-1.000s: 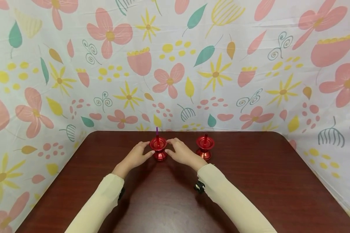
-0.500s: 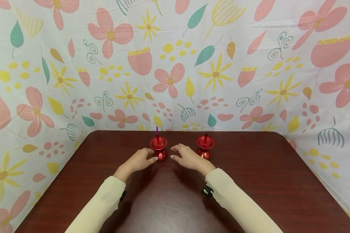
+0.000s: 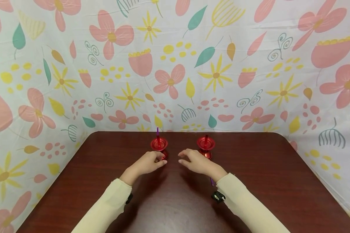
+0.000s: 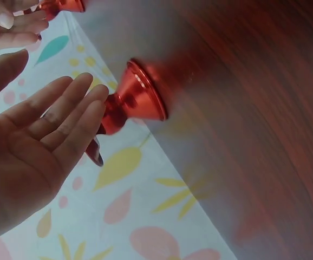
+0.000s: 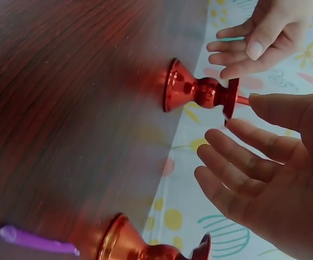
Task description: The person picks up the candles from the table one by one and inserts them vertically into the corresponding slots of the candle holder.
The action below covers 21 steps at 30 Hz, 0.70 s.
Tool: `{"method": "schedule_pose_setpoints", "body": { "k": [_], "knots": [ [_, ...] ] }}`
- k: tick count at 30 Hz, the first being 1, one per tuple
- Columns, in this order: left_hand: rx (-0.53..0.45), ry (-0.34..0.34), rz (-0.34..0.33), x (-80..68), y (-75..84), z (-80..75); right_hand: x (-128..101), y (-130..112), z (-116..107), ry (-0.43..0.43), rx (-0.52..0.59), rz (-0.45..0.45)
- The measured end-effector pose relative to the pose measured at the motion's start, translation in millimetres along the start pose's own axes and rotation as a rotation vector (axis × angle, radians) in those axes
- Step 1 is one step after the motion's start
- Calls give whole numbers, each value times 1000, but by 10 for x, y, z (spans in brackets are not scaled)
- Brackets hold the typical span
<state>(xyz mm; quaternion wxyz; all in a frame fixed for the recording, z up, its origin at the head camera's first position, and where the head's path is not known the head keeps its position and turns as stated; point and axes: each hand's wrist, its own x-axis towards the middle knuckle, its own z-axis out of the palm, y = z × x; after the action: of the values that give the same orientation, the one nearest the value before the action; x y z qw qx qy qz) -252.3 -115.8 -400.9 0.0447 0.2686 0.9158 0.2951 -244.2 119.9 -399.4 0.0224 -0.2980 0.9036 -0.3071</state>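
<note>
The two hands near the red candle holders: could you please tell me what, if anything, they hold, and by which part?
Nothing is held: the left hand and right hand are both empty.

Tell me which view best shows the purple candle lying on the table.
The right wrist view: it shows the purple candle whole and large. The head view catches only a thin piece beside the right sleeve; the left wrist view shows none of it.
</note>
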Motion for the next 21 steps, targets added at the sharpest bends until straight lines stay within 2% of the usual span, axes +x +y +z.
{"method": "schedule_pose_setpoints", "body": {
  "k": [14,21],
  "knots": [
    [-44,56,91,147,120,136,-188,93,-54,28,-3,-49],
    [-125,84,75,224,204,200,-294,161,-90,45,15,-41]
  ]
}}
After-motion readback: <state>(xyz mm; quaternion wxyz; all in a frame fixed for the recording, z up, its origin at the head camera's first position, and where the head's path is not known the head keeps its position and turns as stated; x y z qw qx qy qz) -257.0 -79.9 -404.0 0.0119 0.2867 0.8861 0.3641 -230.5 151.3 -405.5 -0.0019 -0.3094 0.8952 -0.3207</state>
